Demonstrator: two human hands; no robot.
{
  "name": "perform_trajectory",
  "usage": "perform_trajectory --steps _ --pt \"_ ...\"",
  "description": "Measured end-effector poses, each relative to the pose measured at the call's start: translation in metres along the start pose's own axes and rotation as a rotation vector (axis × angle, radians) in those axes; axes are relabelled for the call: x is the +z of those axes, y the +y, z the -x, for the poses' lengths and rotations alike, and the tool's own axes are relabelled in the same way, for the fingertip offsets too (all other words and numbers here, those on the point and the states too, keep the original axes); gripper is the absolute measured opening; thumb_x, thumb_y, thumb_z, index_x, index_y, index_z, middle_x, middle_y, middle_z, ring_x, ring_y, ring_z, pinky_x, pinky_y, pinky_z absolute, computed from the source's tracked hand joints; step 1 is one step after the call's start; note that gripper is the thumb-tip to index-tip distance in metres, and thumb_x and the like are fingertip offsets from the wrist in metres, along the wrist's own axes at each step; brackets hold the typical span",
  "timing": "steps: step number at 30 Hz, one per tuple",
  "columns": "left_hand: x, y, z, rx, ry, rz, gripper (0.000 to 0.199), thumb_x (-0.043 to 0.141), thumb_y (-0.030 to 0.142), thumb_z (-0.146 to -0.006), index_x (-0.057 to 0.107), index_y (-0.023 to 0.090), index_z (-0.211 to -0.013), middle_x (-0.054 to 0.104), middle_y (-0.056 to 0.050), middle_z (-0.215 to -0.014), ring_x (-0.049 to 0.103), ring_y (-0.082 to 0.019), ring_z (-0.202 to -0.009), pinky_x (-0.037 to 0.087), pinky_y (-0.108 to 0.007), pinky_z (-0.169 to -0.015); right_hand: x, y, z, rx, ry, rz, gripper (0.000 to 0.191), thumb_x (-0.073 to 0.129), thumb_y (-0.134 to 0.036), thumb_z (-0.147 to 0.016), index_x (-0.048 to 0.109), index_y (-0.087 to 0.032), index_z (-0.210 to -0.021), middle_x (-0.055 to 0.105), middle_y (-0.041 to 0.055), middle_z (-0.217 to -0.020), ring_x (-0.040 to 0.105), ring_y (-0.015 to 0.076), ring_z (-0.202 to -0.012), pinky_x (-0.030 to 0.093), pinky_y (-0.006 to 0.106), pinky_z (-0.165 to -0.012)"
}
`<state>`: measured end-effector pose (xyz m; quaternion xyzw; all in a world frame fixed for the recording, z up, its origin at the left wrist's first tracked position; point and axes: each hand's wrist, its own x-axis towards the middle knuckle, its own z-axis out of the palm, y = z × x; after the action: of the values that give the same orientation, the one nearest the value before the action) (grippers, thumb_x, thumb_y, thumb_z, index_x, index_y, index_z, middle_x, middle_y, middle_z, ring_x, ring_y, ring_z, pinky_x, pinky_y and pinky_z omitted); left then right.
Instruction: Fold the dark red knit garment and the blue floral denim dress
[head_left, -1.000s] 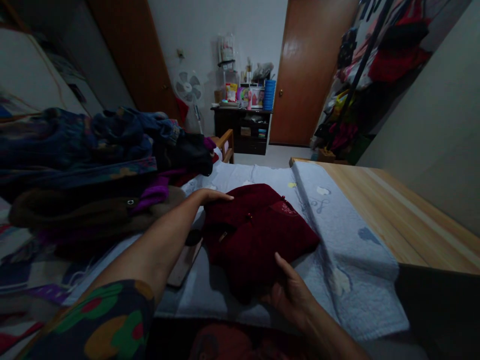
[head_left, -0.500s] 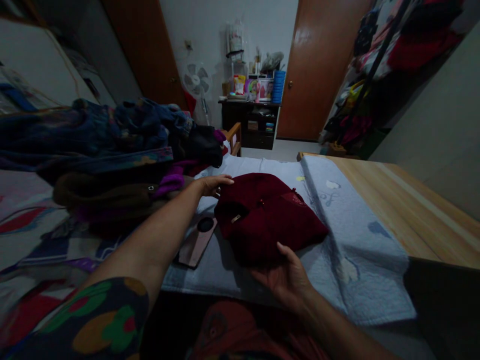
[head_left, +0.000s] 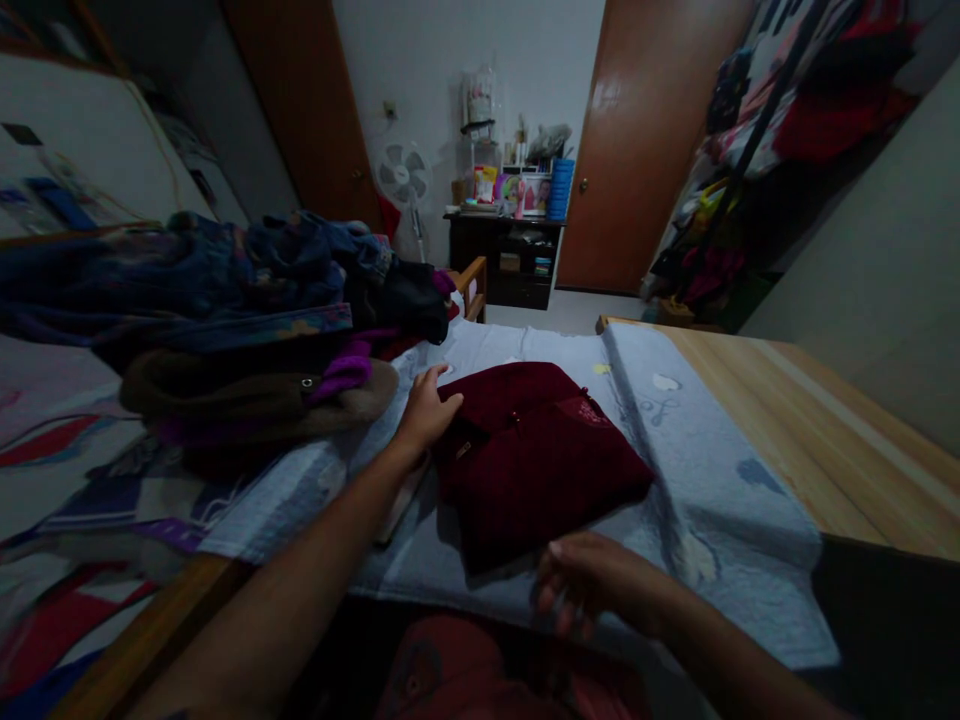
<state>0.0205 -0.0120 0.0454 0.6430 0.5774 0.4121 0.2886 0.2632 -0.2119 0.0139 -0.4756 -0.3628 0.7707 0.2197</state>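
A folded dark-red garment (head_left: 540,460) lies on the pale blue quilted cloth (head_left: 720,480), with a small zipper pull on its left part and a patterned patch at its right. My left hand (head_left: 429,412) rests at the garment's upper left edge, thumb and fingers apart. Just off the near edge is my right hand (head_left: 589,580), its fingers loosely bent and slightly blurred, with nothing seen in it. A flat pinkish item (head_left: 401,500) is mostly hidden behind my left forearm.
To the left, jeans (head_left: 225,270) and other clothes are heaped, with a brown piece (head_left: 217,390) in front. A wooden surface (head_left: 757,420) extends on the right. Farther back stand a fan (head_left: 405,172), a dark cabinet (head_left: 480,265) and a wooden chair (head_left: 472,285).
My right hand has come out from under the garment's near edge and turned over. The garment now lies flatter. My left hand has moved slightly down along its left edge.
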Motion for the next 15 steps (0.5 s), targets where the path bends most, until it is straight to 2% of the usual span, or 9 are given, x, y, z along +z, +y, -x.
perform_trajectory --steps 1,4,6,8,10,11,13,15 --pt "-0.001 0.008 0.017 0.038 -0.027 0.075 0.053 0.067 0.026 -0.073 0.053 0.023 -0.125 0.049 -0.009 -0.136 0.048 -0.026 -0.125 0.041 -0.036 -0.103 -0.01 -0.011 0.007 -0.068 0.043 0.132 0.039 0.061 -0.053 -0.081 0.064 -0.015 -0.09 0.072 0.0083 -0.082 0.065 0.0158 -0.058 0.043 0.02 -0.044" --pt "0.0 0.031 0.069 0.052 -0.214 0.223 0.04 0.064 0.033 -0.077 0.06 0.028 -0.117 0.056 -0.005 -0.127 0.058 -0.024 -0.111 0.047 -0.036 -0.097 -0.039 -0.054 0.016 -0.347 0.242 0.466 0.028 0.065 -0.044 -0.079 0.067 -0.018 -0.09 0.07 0.0053 -0.083 0.063 0.0177 -0.068 0.047 0.025 -0.054" --pt "0.005 0.037 0.094 0.133 -0.263 0.162 0.036 0.067 0.034 -0.075 0.063 0.029 -0.11 0.055 -0.005 -0.129 0.05 -0.027 -0.123 0.037 -0.038 -0.108 -0.06 -0.083 0.009 -0.523 0.415 0.639 0.02 0.069 -0.036 -0.076 0.07 -0.02 -0.089 0.07 0.0048 -0.084 0.063 0.0203 -0.079 0.049 0.03 -0.07" --pt "0.012 0.033 0.107 0.121 -0.172 0.08 0.05 0.074 0.034 -0.069 0.06 0.029 -0.116 0.045 -0.007 -0.14 0.034 -0.03 -0.137 0.023 -0.043 -0.117 -0.082 -0.106 -0.006 -0.637 0.662 0.69 0.017 0.07 -0.033 -0.075 0.071 -0.022 -0.088 0.07 0.0059 -0.091 0.061 0.0239 -0.09 0.046 0.036 -0.086" --pt "0.02 0.02 0.11 -0.001 -0.04 0.068 0.075 0.08 0.033 -0.061 0.049 0.025 -0.129 0.033 -0.012 -0.149 0.02 -0.033 -0.144 0.014 -0.047 -0.119 -0.105 -0.121 -0.027 -0.635 0.884 0.702 0.021 0.072 -0.032 -0.073 0.07 -0.021 -0.091 0.068 0.0096 -0.104 0.057 0.0275 -0.105 0.04 0.039 -0.096" --pt "0.023 0.012 0.109 -0.089 -0.002 0.105 0.085 0.082 0.033 -0.058 0.043 0.023 -0.133 0.031 -0.014 -0.15 0.019 -0.034 -0.145 0.015 -0.048 -0.119 -0.116 -0.125 -0.037 -0.582 0.953 0.721 0.025 0.072 -0.032 -0.073 0.069 -0.019 -0.094 0.067 0.0122 -0.109 0.056 0.0289 -0.109 0.039 0.039 -0.098" --pt "0.028 -0.002 0.106 -0.284 -0.002 0.275 0.093 0.084 0.034 -0.058 0.034 0.022 -0.135 0.037 -0.016 -0.147 0.029 -0.033 -0.141 0.026 -0.047 -0.115 -0.136 -0.13 -0.056 -0.406 0.966 0.724 0.033 0.07 -0.036 -0.076 0.066 -0.013 -0.099 0.067 0.0171 -0.109 0.057 0.0308 -0.107 0.04 0.04 -0.095" --pt "0.031 -0.011 0.103 -0.457 -0.048 0.489 0.085 0.083 0.038 -0.062 0.035 0.025 -0.131 0.05 -0.014 -0.138 0.048 -0.028 -0.13 0.041 -0.041 -0.106 -0.151 -0.13 -0.069 -0.254 0.871 0.609 0.038 0.067 -0.044 -0.078 0.066 -0.012 -0.097 0.07 0.0152 -0.098 0.061 0.0288 -0.097 0.045 0.038 -0.086"
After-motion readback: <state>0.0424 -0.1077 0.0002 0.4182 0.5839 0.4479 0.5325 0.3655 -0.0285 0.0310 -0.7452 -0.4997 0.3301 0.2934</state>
